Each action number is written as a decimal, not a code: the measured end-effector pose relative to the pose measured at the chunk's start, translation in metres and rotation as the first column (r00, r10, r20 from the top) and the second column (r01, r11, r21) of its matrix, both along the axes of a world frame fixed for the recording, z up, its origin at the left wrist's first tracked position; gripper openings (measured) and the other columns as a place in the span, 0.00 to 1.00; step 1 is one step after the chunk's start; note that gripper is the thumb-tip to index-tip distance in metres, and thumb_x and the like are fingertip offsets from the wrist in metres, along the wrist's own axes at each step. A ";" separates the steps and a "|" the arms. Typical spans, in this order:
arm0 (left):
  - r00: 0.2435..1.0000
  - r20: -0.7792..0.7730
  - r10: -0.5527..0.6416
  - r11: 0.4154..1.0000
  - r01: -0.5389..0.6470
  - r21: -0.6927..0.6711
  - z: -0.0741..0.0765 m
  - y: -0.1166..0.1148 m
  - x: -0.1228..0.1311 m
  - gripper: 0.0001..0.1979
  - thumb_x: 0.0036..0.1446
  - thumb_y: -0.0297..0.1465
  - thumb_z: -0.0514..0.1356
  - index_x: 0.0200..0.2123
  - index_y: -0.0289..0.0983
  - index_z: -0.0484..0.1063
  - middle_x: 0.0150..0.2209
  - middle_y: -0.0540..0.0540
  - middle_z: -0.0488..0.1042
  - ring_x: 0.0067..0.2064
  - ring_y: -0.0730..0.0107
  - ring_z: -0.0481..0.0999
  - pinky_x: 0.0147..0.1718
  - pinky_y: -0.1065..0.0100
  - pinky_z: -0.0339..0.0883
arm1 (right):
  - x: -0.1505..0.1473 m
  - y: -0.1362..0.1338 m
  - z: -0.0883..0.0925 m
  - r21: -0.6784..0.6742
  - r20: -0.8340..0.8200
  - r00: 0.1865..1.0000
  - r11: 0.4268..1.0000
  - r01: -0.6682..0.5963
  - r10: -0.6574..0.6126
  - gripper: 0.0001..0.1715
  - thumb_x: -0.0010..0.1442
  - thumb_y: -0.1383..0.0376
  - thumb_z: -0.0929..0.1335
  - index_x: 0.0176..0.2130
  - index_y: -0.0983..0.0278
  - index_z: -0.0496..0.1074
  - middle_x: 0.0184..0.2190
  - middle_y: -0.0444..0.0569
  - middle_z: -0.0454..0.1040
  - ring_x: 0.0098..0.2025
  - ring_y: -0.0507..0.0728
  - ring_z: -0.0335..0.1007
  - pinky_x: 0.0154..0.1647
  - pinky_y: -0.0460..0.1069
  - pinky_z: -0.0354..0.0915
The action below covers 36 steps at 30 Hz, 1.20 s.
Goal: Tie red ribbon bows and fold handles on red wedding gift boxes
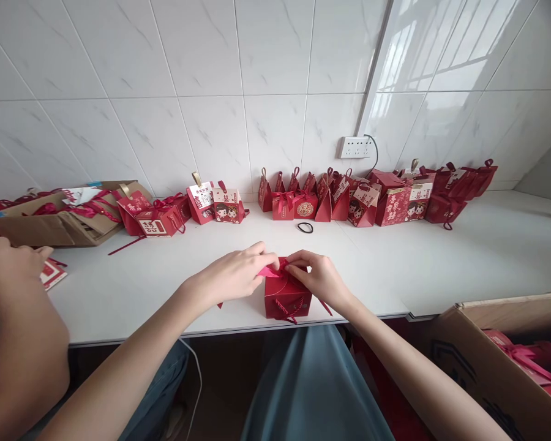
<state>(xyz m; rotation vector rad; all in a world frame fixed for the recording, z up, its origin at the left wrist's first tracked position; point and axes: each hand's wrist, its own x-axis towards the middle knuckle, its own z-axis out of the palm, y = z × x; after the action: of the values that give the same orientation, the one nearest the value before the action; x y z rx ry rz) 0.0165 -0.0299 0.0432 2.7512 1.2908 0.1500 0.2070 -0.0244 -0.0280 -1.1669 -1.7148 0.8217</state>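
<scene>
A small red gift box stands near the front edge of the white table. A pink-red ribbon lies across the box's top. My left hand pinches the ribbon from the left, fingers closed. My right hand pinches the ribbon's other side at the top of the box, fingers closed. Loose ribbon ends hang down at both sides of the box.
Many red gift boxes and bags line the tiled wall. A black hair tie lies behind my hands. A cardboard box sits at the left, another cardboard box at the lower right. Another person's hand works at the far left.
</scene>
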 end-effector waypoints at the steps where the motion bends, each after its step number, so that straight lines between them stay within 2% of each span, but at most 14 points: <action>1: 1.000 -0.007 -0.005 1.000 0.005 0.005 0.001 -0.001 0.001 0.13 0.57 0.27 0.49 0.39 0.41 0.72 0.36 0.48 0.66 0.21 0.76 0.64 0.21 0.69 0.56 | 0.000 0.000 -0.001 0.003 0.002 1.000 1.000 -0.002 0.002 0.05 0.55 0.68 0.66 0.34 0.61 0.73 0.32 0.45 0.80 0.37 0.56 0.77 0.39 0.49 0.69; 4: 0.999 0.040 -0.008 1.000 0.009 -0.005 0.005 -0.003 0.006 0.12 0.59 0.28 0.49 0.32 0.38 0.72 0.33 0.48 0.65 0.21 0.77 0.63 0.23 0.69 0.57 | 0.001 0.001 -0.001 0.013 0.005 1.000 1.000 -0.011 0.011 0.06 0.55 0.68 0.66 0.34 0.62 0.73 0.33 0.46 0.80 0.37 0.56 0.77 0.39 0.49 0.69; 10: 0.990 0.125 -0.061 0.998 0.061 0.009 0.005 0.011 0.019 0.13 0.62 0.33 0.49 0.37 0.38 0.72 0.40 0.46 0.67 0.30 0.71 0.71 0.31 0.68 0.61 | 0.001 0.001 0.001 0.052 0.070 0.997 0.997 -0.049 0.045 0.08 0.55 0.68 0.64 0.30 0.62 0.74 0.28 0.43 0.78 0.32 0.54 0.73 0.35 0.48 0.66; 15: 0.967 0.241 -0.086 0.992 0.105 -0.067 0.003 0.027 0.027 0.14 0.61 0.36 0.49 0.33 0.37 0.72 0.36 0.47 0.69 0.33 0.70 0.70 0.33 0.68 0.62 | 0.000 0.003 0.000 0.074 0.083 0.996 0.996 -0.048 0.042 0.08 0.52 0.69 0.64 0.25 0.62 0.72 0.28 0.44 0.77 0.32 0.55 0.71 0.36 0.49 0.65; 18: 0.936 0.345 -0.065 0.985 0.115 -0.128 -0.004 0.037 0.028 0.14 0.60 0.37 0.50 0.30 0.37 0.71 0.34 0.48 0.71 0.33 0.69 0.70 0.33 0.68 0.62 | 0.000 0.003 -0.001 0.062 0.034 0.997 0.996 -0.067 0.065 0.06 0.51 0.69 0.65 0.26 0.62 0.71 0.29 0.45 0.77 0.34 0.55 0.72 0.38 0.49 0.65; 20: 0.912 0.409 -0.012 0.976 0.100 -0.196 -0.011 0.043 0.026 0.13 0.60 0.37 0.51 0.32 0.38 0.71 0.33 0.49 0.72 0.33 0.69 0.71 0.33 0.68 0.62 | 0.000 0.002 -0.003 0.001 -0.049 0.996 0.998 -0.070 0.070 0.02 0.51 0.67 0.66 0.30 0.61 0.68 0.29 0.44 0.77 0.33 0.55 0.72 0.35 0.49 0.66; 24: 0.836 0.536 0.113 0.953 0.060 -0.296 -0.030 0.051 0.022 0.08 0.57 0.36 0.55 0.35 0.37 0.68 0.37 0.49 0.73 0.38 0.69 0.73 0.36 0.69 0.64 | 0.000 0.001 -0.005 -0.085 -0.221 0.974 0.994 -0.068 0.048 0.15 0.50 0.62 0.69 0.32 0.59 0.57 0.28 0.43 0.77 0.30 0.55 0.72 0.28 0.48 0.65; 27: 0.807 0.574 0.138 0.955 0.045 -0.292 -0.043 0.050 0.018 0.08 0.57 0.36 0.55 0.33 0.37 0.66 0.36 0.49 0.73 0.38 0.69 0.73 0.36 0.69 0.64 | -0.001 0.001 -0.008 -0.045 -0.250 0.967 0.997 -0.056 0.043 0.17 0.51 0.59 0.69 0.31 0.60 0.56 0.29 0.45 0.77 0.32 0.55 0.73 0.32 0.49 0.66; 30: 0.819 0.559 0.131 0.960 0.036 -0.277 -0.052 0.044 0.014 0.08 0.58 0.37 0.54 0.33 0.38 0.67 0.34 0.50 0.73 0.36 0.70 0.72 0.36 0.68 0.64 | 0.000 0.002 -0.011 -0.008 -0.272 0.962 1.000 -0.028 0.025 0.17 0.51 0.58 0.69 0.31 0.60 0.57 0.29 0.46 0.77 0.33 0.56 0.74 0.35 0.51 0.66; 36: 0.849 0.529 -0.011 0.992 0.076 -0.102 -0.057 0.028 0.011 0.09 0.57 0.35 0.54 0.32 0.37 0.71 0.36 0.45 0.72 0.44 0.64 0.69 0.45 0.63 0.63 | -0.001 0.002 -0.012 0.021 -0.276 0.961 0.999 0.038 -0.031 0.13 0.51 0.59 0.69 0.29 0.61 0.60 0.26 0.45 0.71 0.31 0.54 0.70 0.33 0.49 0.65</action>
<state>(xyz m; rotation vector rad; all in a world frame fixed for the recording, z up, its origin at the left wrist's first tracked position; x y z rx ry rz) 0.0271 -0.0023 -0.0136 2.3794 1.0394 0.7429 0.2062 -0.0219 -0.0402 -1.0095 -1.4678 0.8930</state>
